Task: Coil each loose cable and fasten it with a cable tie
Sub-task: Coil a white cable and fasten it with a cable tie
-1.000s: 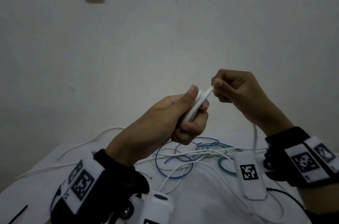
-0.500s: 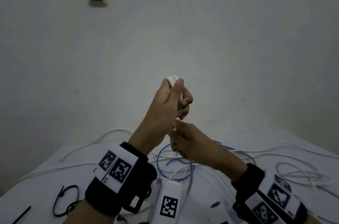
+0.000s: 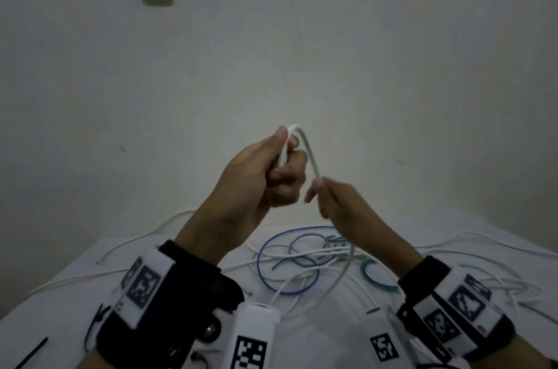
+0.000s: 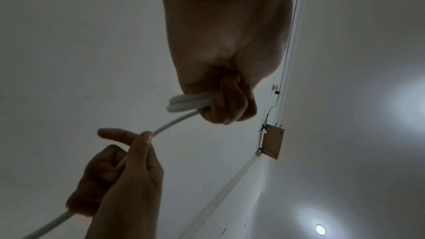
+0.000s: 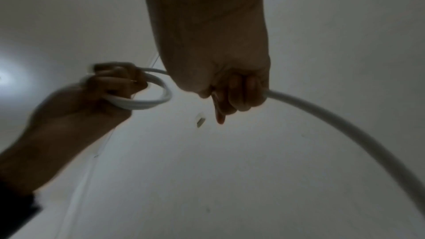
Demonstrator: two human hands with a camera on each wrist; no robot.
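While the counter (image 3: pixel 75 293) carries a tangle of loose wires, the left hand (image 3: pixel 256 175) fingers clamp the white cable (image 3: pixel 311 157) coil aloft; right hand (image 3: pixel 335 199) fingers pinch its tail, which could snag below, springing loops free.

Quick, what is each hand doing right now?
Left hand: closed, gripping the coiled loops of the white cable.
Right hand: closed, pinching the same cable's loose run.

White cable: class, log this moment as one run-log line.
left hand grips coiled white cable | right hand pinches its free run | cable tie: not on | stage: coiling
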